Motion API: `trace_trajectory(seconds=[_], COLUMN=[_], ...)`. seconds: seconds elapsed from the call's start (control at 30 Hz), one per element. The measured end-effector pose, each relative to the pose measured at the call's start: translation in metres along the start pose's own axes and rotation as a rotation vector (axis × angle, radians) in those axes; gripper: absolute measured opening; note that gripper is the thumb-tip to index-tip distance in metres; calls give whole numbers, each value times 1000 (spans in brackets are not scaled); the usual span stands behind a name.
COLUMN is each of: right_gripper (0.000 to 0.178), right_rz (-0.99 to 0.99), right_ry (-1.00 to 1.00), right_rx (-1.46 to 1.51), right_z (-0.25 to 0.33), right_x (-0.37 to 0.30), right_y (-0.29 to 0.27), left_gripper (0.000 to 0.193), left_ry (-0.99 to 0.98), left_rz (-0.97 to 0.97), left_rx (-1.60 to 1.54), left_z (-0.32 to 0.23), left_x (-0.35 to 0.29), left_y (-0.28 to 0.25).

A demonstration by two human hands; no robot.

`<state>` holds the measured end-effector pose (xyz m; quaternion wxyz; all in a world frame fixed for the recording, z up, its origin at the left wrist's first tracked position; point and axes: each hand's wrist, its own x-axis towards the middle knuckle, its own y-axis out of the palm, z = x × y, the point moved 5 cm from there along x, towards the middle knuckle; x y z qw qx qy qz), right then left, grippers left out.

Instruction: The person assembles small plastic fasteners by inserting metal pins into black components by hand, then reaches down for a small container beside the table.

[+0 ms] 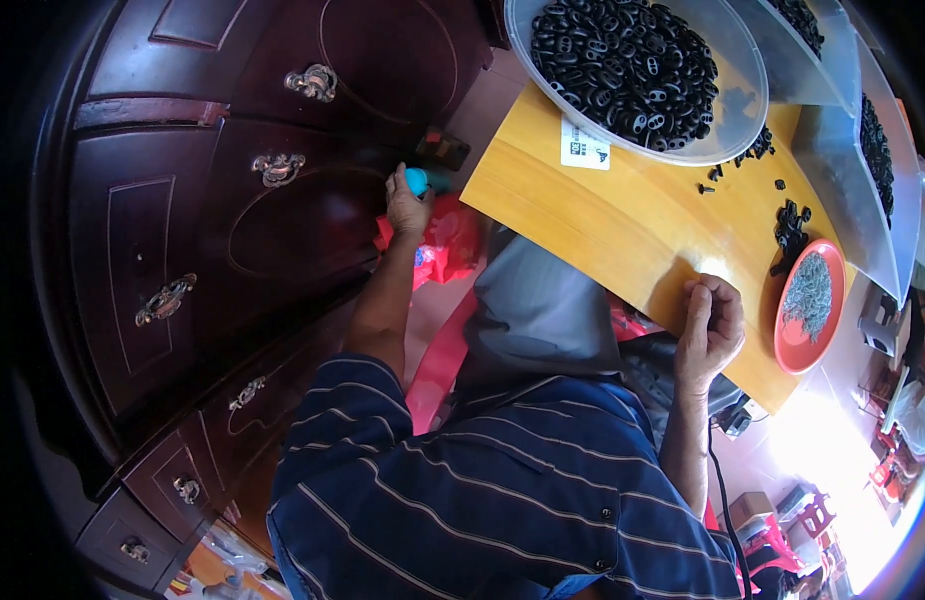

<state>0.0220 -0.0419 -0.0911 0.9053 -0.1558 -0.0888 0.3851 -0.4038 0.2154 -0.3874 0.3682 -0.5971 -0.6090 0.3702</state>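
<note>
My left hand (408, 210) reaches out beside the dark cabinet, fingers curled round a turquoise rounded object (416, 181); its kind is not clear. A dark box-like item (445, 148) lies just beyond it, and a red plastic bag (449, 240) is below. My right hand (715, 325) is at the near edge of the yellow wooden table (583, 220), thumb and forefinger pinched together. Whatever may be between those fingertips is too small to make out. Right of this hand, an orange-red dish (795, 358) holds a heap of small silver metal pieces (809, 290).
A large clear tub (751, 85) of black two-holed plastic pieces (623, 70) stands at the table's far side. More clear bins (833, 150) line the right. Loose black pieces (791, 230) lie by the dish. The dark wooden cabinet (213, 230) fills the left.
</note>
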Motion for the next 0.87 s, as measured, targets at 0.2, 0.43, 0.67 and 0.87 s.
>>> trace_trajectory(seconds=[0.2,0.43,0.67,0.87], right_gripper=[8,8,8,9], right_rz=[14,12,10,26], right_ry=[16,7,16,18], right_rx=[-20,-1,1,13], right_z=[2,4,0,-2], right_x=[0,-1,-1,-1], right_y=[0,1,-2,-3], left_gripper=[91,84,56,47], left_ry=[2,66,-186,-228], left_rz=[-42,-125,-134,-189], left_rx=[107,-74,-490,-466], left_z=[-4,15,30,34], left_x=[-4,1,8,9], left_y=[2,1,-8,-14])
